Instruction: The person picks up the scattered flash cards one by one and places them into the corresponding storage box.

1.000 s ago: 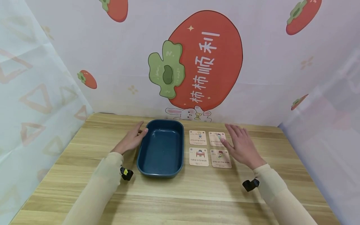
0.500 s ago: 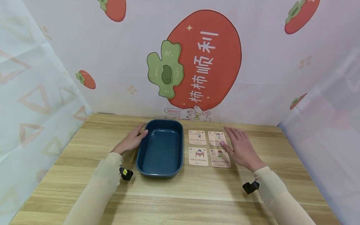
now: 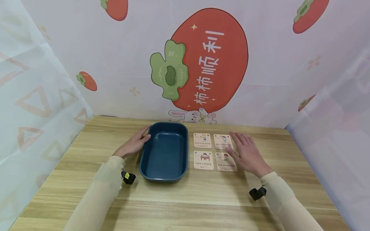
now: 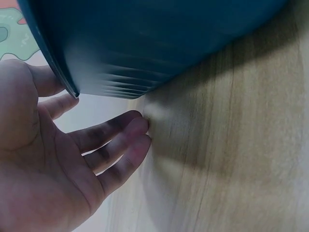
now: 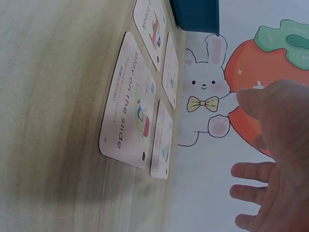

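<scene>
A dark blue plastic tray (image 3: 164,157) stands on the table left of centre. My left hand (image 3: 132,146) is at its left side, thumb and index finger touching the rim (image 4: 53,63). In the left wrist view the other fingers extend loosely below the tray, apart from its wall. Right of the tray, picture cards lie face up in two rows: "play ping-pong" (image 3: 202,141), "take a break" (image 3: 203,160), "play on the slide" (image 5: 128,106) and a badminton card (image 3: 223,141). My right hand (image 3: 247,154) hovers beside the right-hand cards, fingers extended, holding nothing; its thumb overlaps them in the head view.
The wooden table (image 3: 185,208) extends in front of the tray and cards. A white cloth with a large printed persimmon (image 3: 216,64) hangs behind its back edge. Patterned cloth panels (image 3: 37,106) stand at the left and right sides.
My left hand has moved slightly in to the tray's rim. The right hand has shifted slightly down, and more of the badminton card shows. Tray and cards stay in place.
</scene>
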Demonstrator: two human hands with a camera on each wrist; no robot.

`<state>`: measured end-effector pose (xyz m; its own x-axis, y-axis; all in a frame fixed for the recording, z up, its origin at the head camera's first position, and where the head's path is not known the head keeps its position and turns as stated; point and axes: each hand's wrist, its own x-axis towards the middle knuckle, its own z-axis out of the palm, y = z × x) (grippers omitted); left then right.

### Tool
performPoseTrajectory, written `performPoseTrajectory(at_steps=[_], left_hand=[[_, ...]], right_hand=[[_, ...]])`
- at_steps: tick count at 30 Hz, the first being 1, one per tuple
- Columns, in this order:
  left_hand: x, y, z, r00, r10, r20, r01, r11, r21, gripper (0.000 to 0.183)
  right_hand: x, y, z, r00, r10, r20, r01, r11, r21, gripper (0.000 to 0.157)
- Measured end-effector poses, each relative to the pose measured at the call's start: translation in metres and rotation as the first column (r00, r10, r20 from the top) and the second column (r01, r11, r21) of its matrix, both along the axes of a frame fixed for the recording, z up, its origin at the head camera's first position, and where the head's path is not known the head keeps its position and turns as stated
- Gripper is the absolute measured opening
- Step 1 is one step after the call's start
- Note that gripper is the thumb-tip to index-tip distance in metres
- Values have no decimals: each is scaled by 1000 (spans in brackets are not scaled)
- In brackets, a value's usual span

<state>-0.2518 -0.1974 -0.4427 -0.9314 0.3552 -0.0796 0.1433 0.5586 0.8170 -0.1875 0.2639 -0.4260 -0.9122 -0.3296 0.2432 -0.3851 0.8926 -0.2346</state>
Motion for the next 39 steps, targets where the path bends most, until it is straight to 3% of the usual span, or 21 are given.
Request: performPoseTrajectory(at_steps=[9,20,27,39], left_hand=[[0,0,-1,1000,0,14,0,1000,26,58],[3,-1,0,1000,-2,28,2,1000,25,60],[3,-1,0,1000,-1,24,1,1000,25,60],[3,-1,-1,1000,-2,10,2,1000,19,59]], right_hand=[[6,0,-4,993,-25,114,25,1000,5,65],[8,9,-13,982,-29,184,29,1000,-1,54],[4,16,-20,962,-40,271,37,999,15,70],[5,20,-23,946,-55,321,51,999,18,87]])
